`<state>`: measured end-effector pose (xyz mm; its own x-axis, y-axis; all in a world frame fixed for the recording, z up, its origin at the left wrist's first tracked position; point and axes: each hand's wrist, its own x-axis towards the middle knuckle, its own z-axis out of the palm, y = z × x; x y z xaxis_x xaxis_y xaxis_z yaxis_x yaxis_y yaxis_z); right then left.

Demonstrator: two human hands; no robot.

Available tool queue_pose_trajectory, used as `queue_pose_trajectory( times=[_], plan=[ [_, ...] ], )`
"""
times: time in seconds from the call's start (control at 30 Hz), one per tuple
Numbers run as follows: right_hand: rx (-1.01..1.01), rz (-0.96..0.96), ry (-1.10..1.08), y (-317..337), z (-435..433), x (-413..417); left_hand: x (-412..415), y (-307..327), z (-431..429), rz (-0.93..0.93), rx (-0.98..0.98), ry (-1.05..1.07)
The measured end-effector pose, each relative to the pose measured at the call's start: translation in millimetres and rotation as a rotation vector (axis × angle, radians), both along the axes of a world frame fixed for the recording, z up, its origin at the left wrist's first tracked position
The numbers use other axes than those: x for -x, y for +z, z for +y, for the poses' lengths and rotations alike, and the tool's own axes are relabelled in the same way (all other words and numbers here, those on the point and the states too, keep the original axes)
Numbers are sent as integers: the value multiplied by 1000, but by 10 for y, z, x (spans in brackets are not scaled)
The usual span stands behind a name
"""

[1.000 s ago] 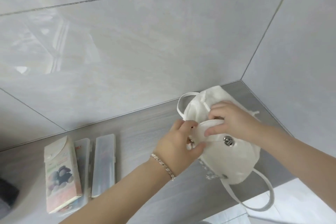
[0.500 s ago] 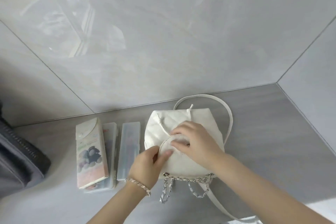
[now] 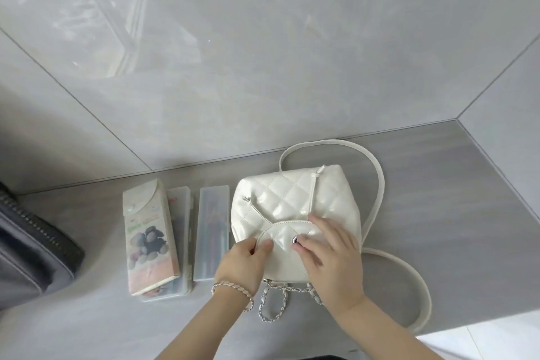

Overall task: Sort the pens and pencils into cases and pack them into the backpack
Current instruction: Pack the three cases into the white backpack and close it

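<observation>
- White quilted leather, glossy, formed a small backpack (image 3: 295, 207) that lay flat on a grey wood-grain shelf (image 3: 438, 184), below a pale marble-tiled wall (image 3: 263, 52).
- Its rounded flap (image 3: 282, 235) lay on the body, with a silver snap button (image 3: 295, 240) near the flap's middle.
- The left hand (image 3: 241, 263), with a beaded bracelet (image 3: 230, 294) at the wrist, pinched the flap's left edge between thumb and curled fingers.
- The right hand (image 3: 330, 254) lay spread and flat over the flap's right side, fingers apart, one fingertip touching the snap button; it gripped nothing.
- A white shoulder strap (image 3: 377, 172) looped behind and to the right of the backpack, and silver chain links (image 3: 280, 298) trailed from its near end.
- Just left of the backpack lay a frosted plastic pencil case (image 3: 211, 231) with pens dimly visible inside.
- Further left, a printed cardboard pencil box (image 3: 147, 237) rested on top of a second clear plastic case (image 3: 182, 242).
- Well to the left of the backpack, a dark grey zipped bag (image 3: 32, 254) sat at the frame's edge.
</observation>
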<state>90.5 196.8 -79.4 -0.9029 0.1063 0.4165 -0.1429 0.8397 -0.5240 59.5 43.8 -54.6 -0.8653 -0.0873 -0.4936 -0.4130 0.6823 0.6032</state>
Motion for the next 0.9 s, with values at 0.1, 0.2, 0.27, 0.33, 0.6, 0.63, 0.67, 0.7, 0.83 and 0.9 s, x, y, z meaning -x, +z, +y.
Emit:
queue_pose_trajectory(
  times=[0.1, 0.2, 0.27, 0.33, 0.6, 0.63, 0.67, 0.7, 0.83, 0.9],
  plan=[
    [-58, -27, 52, -76, -3, 19, -27, -37, 33, -15, 51, -11],
    [-69, -139, 222, -53, 131, 111, -38, -51, 55, -26, 52, -4],
    [41, -291, 335, 8, 248, 181, -39, -36, 50, -28, 71, -23],
    [162, -443, 349, 113, 283, 233, -46, -14, 44, -12, 90, -39],
    [433, -659, 282, 402, 244, 207, -125, -73, -199, 685, -53, -614],
    [435, -699, 327, 441, 245, 168, -77, -26, -220, 574, -133, -642],
    [414, -744, 379, 477, 244, 132, -41, -8, -234, 493, -167, -648],
    [396, -787, 455, 535, 238, 97, 2, -15, -238, 458, -162, -652],
    [251, -1019, 522, 595, 170, -51, 96, 14, -174, 330, 25, -802],
    [195, -886, 303, 580, 105, -64, 101, -1, -151, 317, 192, -926]
  ],
)
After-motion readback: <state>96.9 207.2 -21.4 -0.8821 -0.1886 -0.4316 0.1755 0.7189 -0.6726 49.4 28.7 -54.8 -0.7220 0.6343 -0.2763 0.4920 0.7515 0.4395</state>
